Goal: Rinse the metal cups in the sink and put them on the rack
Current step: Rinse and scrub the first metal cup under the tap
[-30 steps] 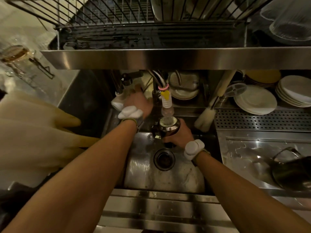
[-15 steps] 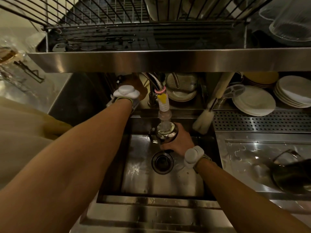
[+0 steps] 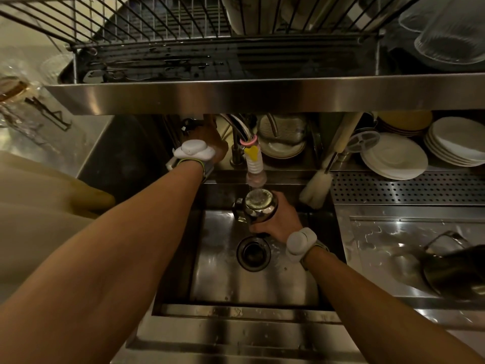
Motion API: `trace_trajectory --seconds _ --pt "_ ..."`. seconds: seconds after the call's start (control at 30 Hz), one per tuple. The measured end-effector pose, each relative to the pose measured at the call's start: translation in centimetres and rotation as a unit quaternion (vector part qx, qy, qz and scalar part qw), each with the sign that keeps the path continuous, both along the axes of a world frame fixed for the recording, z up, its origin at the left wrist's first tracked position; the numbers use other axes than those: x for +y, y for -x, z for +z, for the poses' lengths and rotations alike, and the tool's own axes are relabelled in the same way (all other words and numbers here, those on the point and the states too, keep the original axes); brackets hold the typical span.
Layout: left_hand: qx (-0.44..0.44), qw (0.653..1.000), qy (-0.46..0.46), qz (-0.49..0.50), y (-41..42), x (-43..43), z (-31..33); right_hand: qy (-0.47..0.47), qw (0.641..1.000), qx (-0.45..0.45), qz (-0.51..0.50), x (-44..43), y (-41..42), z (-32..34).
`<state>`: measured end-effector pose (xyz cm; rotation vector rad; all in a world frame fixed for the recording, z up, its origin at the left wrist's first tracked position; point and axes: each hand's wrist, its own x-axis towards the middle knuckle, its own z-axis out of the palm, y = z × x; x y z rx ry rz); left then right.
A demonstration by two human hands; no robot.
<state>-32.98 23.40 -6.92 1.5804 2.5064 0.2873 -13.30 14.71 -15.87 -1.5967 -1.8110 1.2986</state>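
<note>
Single head view, close, forward and down over sink [image 3: 252, 290]

Bare forearms [image 3: 118, 245], left hand [image 3: 214, 139] and right hand [image 3: 279, 223] bare, white rounded pod [image 3: 194, 151] on left wrist at 10 o'clock from frame centre, matching pod [image 3: 301, 244] on right wrist at 4 o'clock, grey-green straps [image 3: 204, 165].

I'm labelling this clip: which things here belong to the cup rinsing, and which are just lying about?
Job: metal cup, right hand gripping it, left hand, tap nozzle, sink, rack.
Lying about: plates, brush, dark pot.
</note>
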Motion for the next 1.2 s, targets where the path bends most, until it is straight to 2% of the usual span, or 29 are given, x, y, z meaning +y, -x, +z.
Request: trace_trajectory --seconds 0.2,0.37,0.43,0.5,0.57,0.6,0.67,0.73,0.9,0.93,1.03,1.13,1.2 --pt "-0.016 0.999 -0.038 -0.021 -0.1 -0.5 -0.4 -0.005 1.000 0.003 -0.007 0.1 -0.1 -0.3" --pt "-0.031 0.998 -0.036 -0.028 -0.4 -1.9 0.0 -0.014 1.000 -0.003 -0.012 0.1 -0.2 -0.4" --pt "-0.034 0.999 -0.001 -0.033 -0.9 -3.4 -0.3 -0.023 0.999 -0.021 -0.006 0.2 -0.3 -0.4" --pt "-0.032 0.999 -0.023 -0.031 -1.6 -4.7 -1.7 -0.021 0.999 -0.034 0.001 0.0 -0.5 -0.4" --pt "-0.088 0.996 -0.008 -0.025 -2.3 -6.2 -3.3 -0.023 0.999 -0.031 0.006 -0.1 -0.5 -0.5" --pt "-0.138 0.988 0.043 -0.052 -2.6 -6.6 -4.7 -0.023 0.999 -0.027 0.006 -0.1 -0.5 -0.4" --pt "-0.237 0.950 0.171 -0.109 -3.5 -7.7 -6.1 -0.016 1.000 -0.013 0.000 -0.3 -0.6 -0.1" --pt "-0.277 0.928 0.222 -0.110 -4.1 -8.4 -6.9 0.025 1.000 0.007 -0.007 -0.4 -1.0 -0.2" --pt "-0.462 0.862 0.201 0.057 -5.0 -9.0 -7.4 0.121 0.992 0.036 0.001 -0.5 -2.3 -1.0" --pt "-0.472 0.857 0.199 0.063 -5.1 -8.9 -7.5 0.131 0.991 0.036 0.006 -0.3 -2.3 -1.0" --pt "-0.434 0.876 0.203 0.054 -5.4 -8.8 -8.1 0.147 0.988 0.046 0.021 -0.2 -1.7 -1.2" --pt "-0.496 0.839 0.211 0.079 -5.4 -8.8 -8.6 0.151 0.985 0.070 0.038 -0.1 -1.0 -1.1" --pt "-0.518 0.832 0.185 0.077 -5.4 -8.8 -9.0 0.127 0.989 0.064 0.037 0.0 -0.7 -1.0"
